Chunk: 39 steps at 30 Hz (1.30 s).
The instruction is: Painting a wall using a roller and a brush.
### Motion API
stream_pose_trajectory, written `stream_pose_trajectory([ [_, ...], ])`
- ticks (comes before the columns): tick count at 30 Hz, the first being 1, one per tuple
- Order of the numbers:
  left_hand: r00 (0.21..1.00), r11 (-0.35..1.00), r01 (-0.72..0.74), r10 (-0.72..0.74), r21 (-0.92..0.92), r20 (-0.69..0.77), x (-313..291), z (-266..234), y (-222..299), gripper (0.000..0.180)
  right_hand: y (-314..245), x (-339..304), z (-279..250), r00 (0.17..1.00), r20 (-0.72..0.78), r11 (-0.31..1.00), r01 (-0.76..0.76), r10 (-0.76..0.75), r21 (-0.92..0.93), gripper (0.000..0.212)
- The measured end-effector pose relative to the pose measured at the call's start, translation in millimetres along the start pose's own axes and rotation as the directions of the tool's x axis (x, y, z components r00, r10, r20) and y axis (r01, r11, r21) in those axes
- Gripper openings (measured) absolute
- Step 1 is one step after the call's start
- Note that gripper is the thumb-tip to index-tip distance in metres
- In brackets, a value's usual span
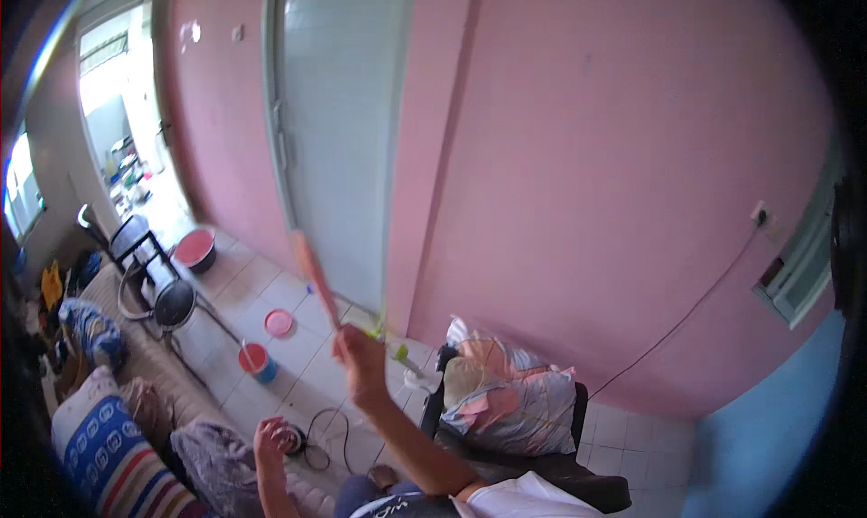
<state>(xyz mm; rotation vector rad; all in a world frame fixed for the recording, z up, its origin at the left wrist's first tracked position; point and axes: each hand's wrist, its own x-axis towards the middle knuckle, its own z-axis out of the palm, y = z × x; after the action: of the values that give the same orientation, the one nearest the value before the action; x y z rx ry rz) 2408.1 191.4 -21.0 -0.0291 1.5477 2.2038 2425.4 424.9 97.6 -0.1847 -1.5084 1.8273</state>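
My right hand (363, 364) is raised in front of the pink wall and pale door, closed around the lower end of a long, slim pinkish-orange tool (315, 275). The tool points up and to the left; its kind is not clear. Lower and to the left, my left hand (272, 439) hangs with loosely bent fingers and no clear grip on anything. Right beside it is a dark round object (293, 440), near a looped dark cable (347, 441). A small blue bucket (262, 365) with pink contents and a stick stands on the tiled floor.
A pink round lid (279, 323) lies beyond the bucket. Farther back are a dark tub (196, 252) with pink contents and a black chair (173, 302). Cushions fill the left side. Pillows (519, 401) sit on a dark armchair at right. A cord (679, 324) runs down the wall.
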Motion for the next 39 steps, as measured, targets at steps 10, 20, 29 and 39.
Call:
stream_pose_trajectory([
  [10,0.996,0.989,0.076,-0.082,0.128,0.040,65,4,19,0.036,-8,43,-26,0.985,-0.155,0.995,-0.081,0.070,-0.065,0.028],
  [20,0.991,0.987,0.078,-0.061,0.141,-0.123,152,-42,58,0.032,64,95,31,0.969,-0.013,0.968,-0.246,0.246,-0.041,0.026],
  [29,0.992,0.963,0.106,-0.085,0.249,-0.094,324,-135,123,0.033,196,228,125,0.921,-0.057,0.916,-0.390,0.386,-0.094,0.029],
  [39,0.927,0.942,0.255,-0.172,0.220,-0.334,516,-248,209,0.032,356,383,280,0.796,0.087,0.793,-0.574,0.598,-0.204,0.030],
])
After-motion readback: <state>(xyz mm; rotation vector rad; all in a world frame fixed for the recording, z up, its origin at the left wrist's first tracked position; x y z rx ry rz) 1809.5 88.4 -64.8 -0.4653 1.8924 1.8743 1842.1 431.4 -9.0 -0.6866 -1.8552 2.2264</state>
